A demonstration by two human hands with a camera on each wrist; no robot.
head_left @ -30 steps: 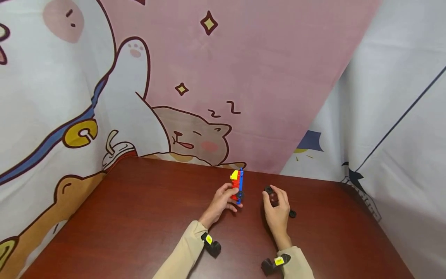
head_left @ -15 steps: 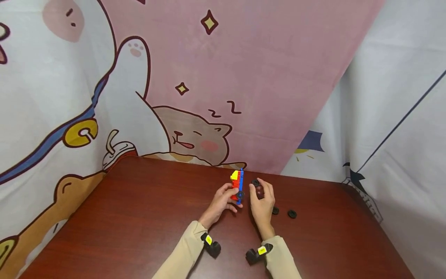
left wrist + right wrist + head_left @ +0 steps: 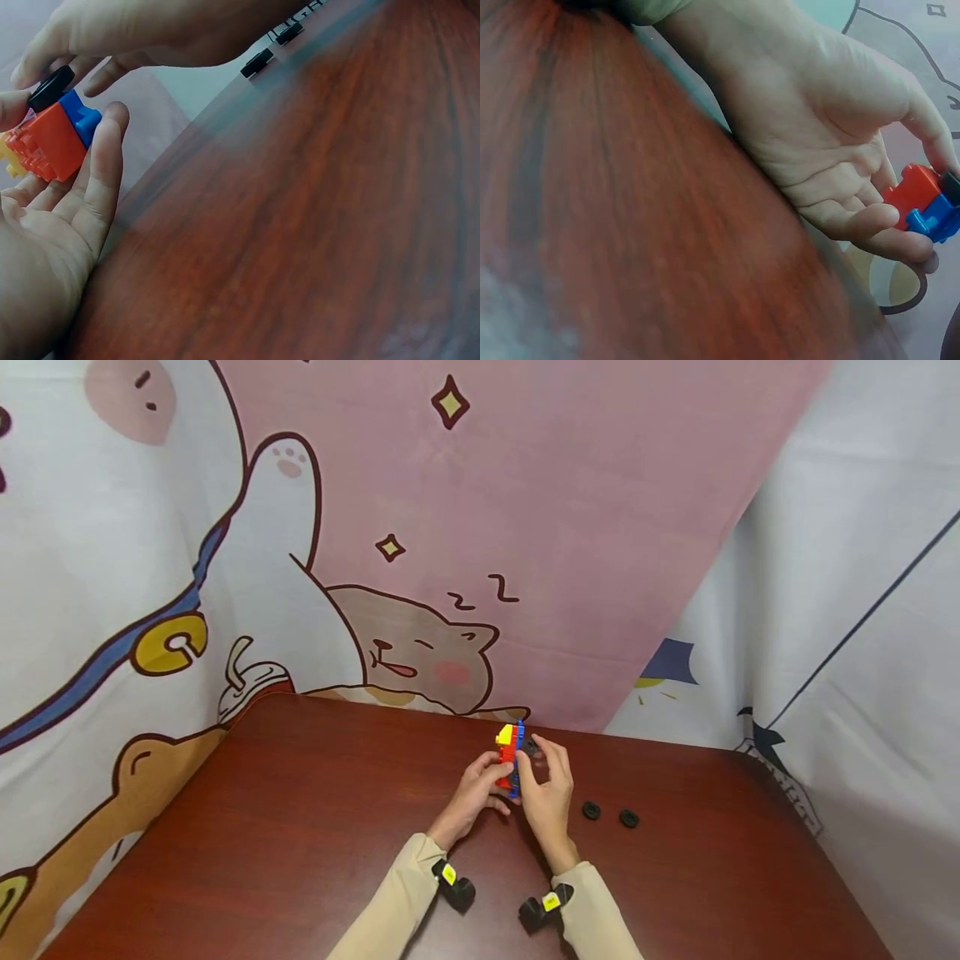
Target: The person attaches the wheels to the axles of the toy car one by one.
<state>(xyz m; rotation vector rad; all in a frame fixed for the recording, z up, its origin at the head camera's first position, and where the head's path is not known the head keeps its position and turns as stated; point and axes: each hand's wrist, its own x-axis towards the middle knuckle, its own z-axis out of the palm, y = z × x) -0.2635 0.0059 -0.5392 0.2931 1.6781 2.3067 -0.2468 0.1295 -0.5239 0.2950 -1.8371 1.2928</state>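
My left hand (image 3: 472, 793) grips a toy car (image 3: 507, 747) built of red, blue and yellow blocks, stood on end above the table. My right hand (image 3: 549, 797) pinches a black wheel (image 3: 530, 747) close against the car's blue side. In the left wrist view, a black wheel (image 3: 51, 88) sits against the blocks (image 3: 52, 142), under the right hand's fingers. The right wrist view shows the left hand (image 3: 810, 127) around the blocks (image 3: 922, 199), with part of a dark wheel (image 3: 951, 187) at the frame edge. Fingers hide the car's lower part.
Two loose black wheels, one (image 3: 591, 810) nearer and another (image 3: 628, 818) farther right, lie on the reddish-brown table (image 3: 322, 827). Printed cloth (image 3: 585, 543) hangs behind the table and along both sides. A small black camera is strapped to each wrist.
My right hand has moved left with the wheel, from near the loose wheels up to the car's blue side. Both loose wheels have come into full view. My left hand stays almost still.
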